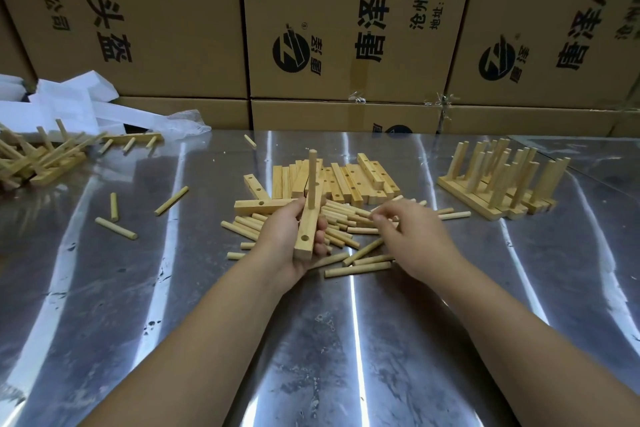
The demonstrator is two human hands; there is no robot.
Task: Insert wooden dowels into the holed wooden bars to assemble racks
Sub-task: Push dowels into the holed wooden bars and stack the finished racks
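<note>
Left hand (pixel 289 236): fingers wrapped round a bar (pixel 307 227) of pale, square-section wood, held above the surface with its long axis pointing away from the camera. One round hole is open near its near end. One dowel (pixel 312 177) stands upright in a hole further along; it's a plain smooth cylinder with a rounded tip.

Right hand (pixel 414 241): palm down over the loose dowel pile (pixel 349 230), fingers curled onto it. It's motion-blurred, so I can't tell if it has one pinched.

The pile lies on the surface just in front of both hands, sticks criss-crossed and all the same light wood. Behind it is a stack of bars (pixel 349 180), packed side by side with drilled holes visible on the top faces. One bar (pixel 258 206) lies crosswise at the stack's left edge, just beyond the left hand.

The surface (pixel 346 340) is shiny sheet metal, scuffed, with bright reflection streaks.

- Right: assembled racks (pixel 498 184), dowels standing up in rows.
- Far left: a jumbled heap of racks (pixel 38 156) tipped on their sides.
- Between the heap and the hands: a few stray dowels (pixel 116 228) lying flat.
- Back left: white foam blocks (pixel 69 100) and crumpled clear plastic (pixel 188 121).
- Printed cardboard boxes (pixel 166 17) stacked as a wall along the far edge.
</note>
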